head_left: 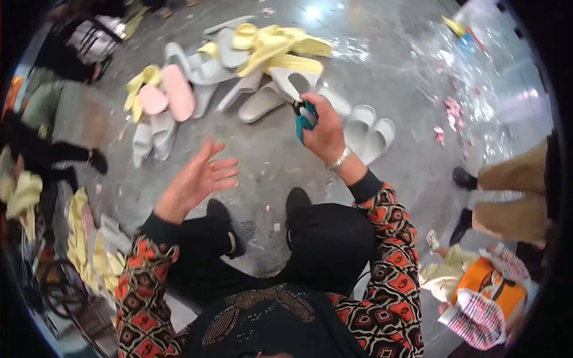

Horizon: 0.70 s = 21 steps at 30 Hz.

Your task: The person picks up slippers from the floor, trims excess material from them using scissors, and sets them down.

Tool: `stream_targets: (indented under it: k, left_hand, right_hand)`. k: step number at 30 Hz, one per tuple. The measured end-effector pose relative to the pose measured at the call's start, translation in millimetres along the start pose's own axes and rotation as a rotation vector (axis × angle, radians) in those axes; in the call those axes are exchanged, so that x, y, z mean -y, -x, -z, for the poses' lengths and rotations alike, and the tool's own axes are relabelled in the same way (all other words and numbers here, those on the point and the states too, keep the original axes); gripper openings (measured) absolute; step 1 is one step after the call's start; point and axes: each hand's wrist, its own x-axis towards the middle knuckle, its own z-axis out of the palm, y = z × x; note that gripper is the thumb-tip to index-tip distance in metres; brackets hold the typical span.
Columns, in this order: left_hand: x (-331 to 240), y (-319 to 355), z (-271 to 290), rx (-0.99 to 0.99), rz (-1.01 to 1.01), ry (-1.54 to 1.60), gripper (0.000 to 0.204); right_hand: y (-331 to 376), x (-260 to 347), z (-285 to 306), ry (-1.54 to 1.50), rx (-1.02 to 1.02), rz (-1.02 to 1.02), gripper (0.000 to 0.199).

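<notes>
My right hand (326,134) is closed round a small pair of cutting nippers (305,121) with teal handles and dark jaws. It is raised over the near right side of a heap of slip-on slippers. My left hand (200,179) hangs in the air above the floor, fingers spread and holding nothing. Yellow slippers (268,48) top the heap, with a grey slipper (262,102) below them. Two pink slippers (178,92) lie to the left. A pale grey pair (370,134) rests to the right, just beyond my right wrist.
At lower left are more yellow slippers (80,238). People sit or stand at both sides; one at lower right wears striped gloves (477,316) beside something orange (495,286). Clear plastic film (501,89) and pink scraps (453,113) litter the floor on the right.
</notes>
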Motion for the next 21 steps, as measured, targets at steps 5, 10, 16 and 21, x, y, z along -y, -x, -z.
stream_targets:
  k: [5,10,16,21]
  left_hand:
    - [-3.6,1.4,8.0,0.039,-0.063,0.224,0.091]
    - [-14.9,50.2,18.1,0.297,-0.458,0.334,0.079]
    - [-23.8,106.2,64.8,0.321,-0.477,0.301,0.066]
    - [-21.5,138.5,79.3,0.354,-0.665,0.175,0.071]
  right_hand:
    - [-12.8,117.2,-8.3,-0.201,0.274,0.217,0.048]
    - [-0.1,206.7,-22.6,-0.279,0.460,0.440,0.056]
    - [22.4,243.7,-41.5,-0.609,0.538,-0.092,0.042]
    - [7.9,225.8,-39.3,-1.044,0.600,-0.872,0.038]
